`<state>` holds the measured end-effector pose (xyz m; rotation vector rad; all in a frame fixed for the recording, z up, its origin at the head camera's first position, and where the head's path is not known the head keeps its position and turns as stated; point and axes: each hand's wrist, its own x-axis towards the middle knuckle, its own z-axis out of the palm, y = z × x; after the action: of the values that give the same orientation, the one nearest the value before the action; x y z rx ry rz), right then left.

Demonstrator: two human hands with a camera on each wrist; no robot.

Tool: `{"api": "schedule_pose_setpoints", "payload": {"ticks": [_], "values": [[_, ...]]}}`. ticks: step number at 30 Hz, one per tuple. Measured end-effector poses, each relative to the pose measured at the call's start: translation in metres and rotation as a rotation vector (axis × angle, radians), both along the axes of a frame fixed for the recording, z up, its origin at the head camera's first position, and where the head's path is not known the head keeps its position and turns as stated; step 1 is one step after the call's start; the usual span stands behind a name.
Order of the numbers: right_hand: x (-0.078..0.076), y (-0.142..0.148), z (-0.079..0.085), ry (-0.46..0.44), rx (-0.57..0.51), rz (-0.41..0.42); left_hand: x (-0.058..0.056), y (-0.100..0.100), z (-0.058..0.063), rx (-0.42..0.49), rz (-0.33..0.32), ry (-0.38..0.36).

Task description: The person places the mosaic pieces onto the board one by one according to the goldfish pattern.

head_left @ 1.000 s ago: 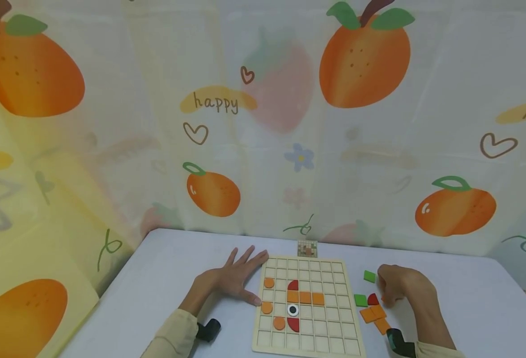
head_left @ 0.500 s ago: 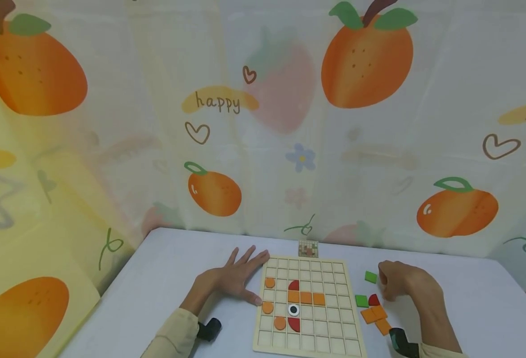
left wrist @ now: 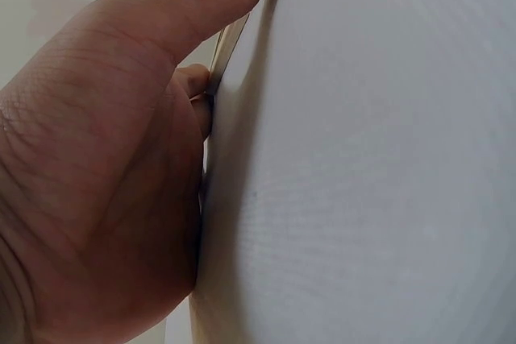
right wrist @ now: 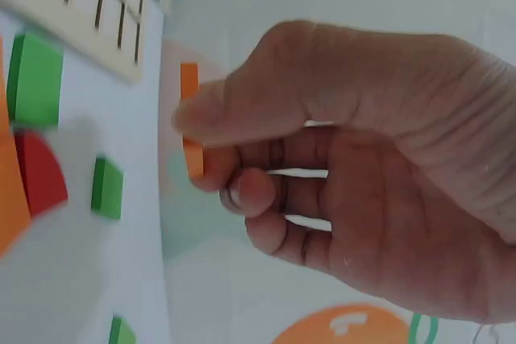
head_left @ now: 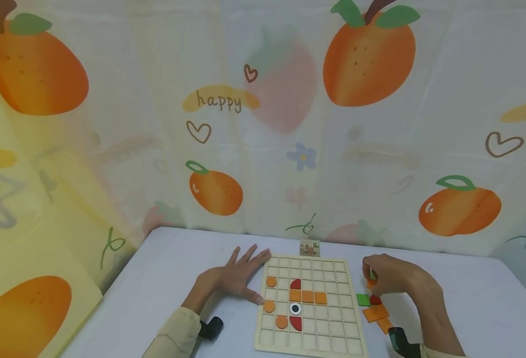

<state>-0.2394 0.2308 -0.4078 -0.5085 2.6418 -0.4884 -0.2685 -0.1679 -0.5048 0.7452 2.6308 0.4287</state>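
Observation:
My left hand (head_left: 237, 279) lies on the table with fingers spread, its thumb and a fingertip touching the left edge of the wooden grid board (head_left: 334, 343). In the left wrist view, the left hand (left wrist: 105, 151) is beside the board's thin edge. To the board's right, my right hand (head_left: 394, 274) pinches an orange tile (right wrist: 189, 78) between thumb and forefinger, seen edge-on and raised off the table. Below that hand lie a green tile (head_left: 363, 300), a red rounded piece (head_left: 376, 300) and several orange square tiles (head_left: 375, 313).
On the board are orange discs (head_left: 282, 322), orange squares (head_left: 307, 297), red rounded pieces (head_left: 296, 324) and a black-and-white ring piece (head_left: 295, 309). A small patterned card (head_left: 309, 247) lies behind it. A printed curtain (head_left: 263, 149) hangs at the table's back edge.
My right hand has lifted and moved left towards the board, and the orange tile in its fingers now shows. The left hand stays in place on the board's edge.

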Motion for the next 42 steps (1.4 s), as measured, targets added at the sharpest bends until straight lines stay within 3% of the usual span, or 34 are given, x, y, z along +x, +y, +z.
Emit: {"api": "schedule_pose_setpoints", "payload": {"ticks": [10,21,34,42], "values": [[0.012,-0.059,-0.002,-0.055,-0.074,0.175,0.001,0.002,0.003,-0.017,0.007,-0.007],[0.022,-0.108,-0.023,0.022,0.015,0.316,0.003,0.001,0.001,-0.021,0.011,0.002],[0.023,-0.118,-0.027,0.038,0.032,0.328,0.0,0.001,0.0,-0.028,0.012,-0.007],[0.025,-0.12,-0.026,0.004,0.042,0.33,0.001,0.001,0.002,-0.009,0.008,-0.013]]}}
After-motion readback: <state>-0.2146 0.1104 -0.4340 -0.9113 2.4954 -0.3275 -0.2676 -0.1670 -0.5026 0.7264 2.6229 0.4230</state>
